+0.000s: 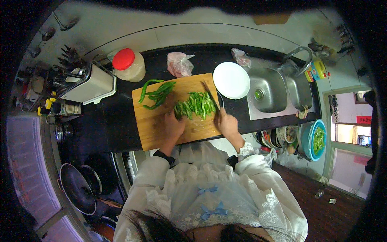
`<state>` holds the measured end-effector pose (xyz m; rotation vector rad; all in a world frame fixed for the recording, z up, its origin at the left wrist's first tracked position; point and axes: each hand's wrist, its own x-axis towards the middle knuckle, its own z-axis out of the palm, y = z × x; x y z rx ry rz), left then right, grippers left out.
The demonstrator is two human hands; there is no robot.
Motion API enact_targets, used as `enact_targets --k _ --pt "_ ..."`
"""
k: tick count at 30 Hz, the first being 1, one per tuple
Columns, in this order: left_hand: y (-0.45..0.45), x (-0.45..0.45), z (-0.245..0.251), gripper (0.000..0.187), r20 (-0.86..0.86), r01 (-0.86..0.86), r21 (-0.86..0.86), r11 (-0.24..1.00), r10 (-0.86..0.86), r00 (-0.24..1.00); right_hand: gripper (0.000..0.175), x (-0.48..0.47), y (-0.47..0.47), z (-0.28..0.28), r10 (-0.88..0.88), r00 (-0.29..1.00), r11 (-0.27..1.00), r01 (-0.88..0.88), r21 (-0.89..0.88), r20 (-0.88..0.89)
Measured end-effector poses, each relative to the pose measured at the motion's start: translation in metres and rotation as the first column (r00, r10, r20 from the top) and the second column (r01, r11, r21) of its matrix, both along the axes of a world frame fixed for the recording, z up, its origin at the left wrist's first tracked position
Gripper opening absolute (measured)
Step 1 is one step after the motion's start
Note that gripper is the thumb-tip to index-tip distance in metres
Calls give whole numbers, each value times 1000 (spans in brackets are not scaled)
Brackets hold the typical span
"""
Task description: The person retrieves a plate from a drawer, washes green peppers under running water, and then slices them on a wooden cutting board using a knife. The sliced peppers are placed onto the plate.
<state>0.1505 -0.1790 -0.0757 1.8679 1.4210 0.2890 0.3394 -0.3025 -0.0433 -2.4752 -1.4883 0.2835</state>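
My right hand point(229, 124) grips a kitchen knife point(209, 91), whose blade points away from me along the right side of a pile of sliced green peppers point(198, 104). The pile lies on a wooden cutting board point(157, 128). At the left end of the slices is my left hand point(175, 127), blurred; its fingers are too unclear to show whether they touch or hold any. Several whole long green peppers point(160, 94) rest on the board's far left part. Just beyond the board's right edge lies a white plate point(232, 80).
Behind the board stand a red-lidded jar point(128, 65) and a plastic bag of something pinkish point(180, 64). A steel double sink point(267, 90) is to the right, a utensil holder point(90, 86) to the left. Lower right sits a blue basin point(311, 140) of cut greens; lower left, a wok point(77, 187).
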Motion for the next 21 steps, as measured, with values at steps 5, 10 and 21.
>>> enact_targets --k 5,10,21 --pt "-27 26 13 107 -93 -83 51 995 87 992 19 -20 5 -7 6 975 996 13 87 -221" --pt "-39 39 9 125 -43 -19 228 973 29 999 21 6 -8 -10 -79 781 977 184 107 -619" --pt "-31 63 -2 110 1 -141 426 894 156 988 19 32 -15 -40 -184 207 960 249 -131 -961"
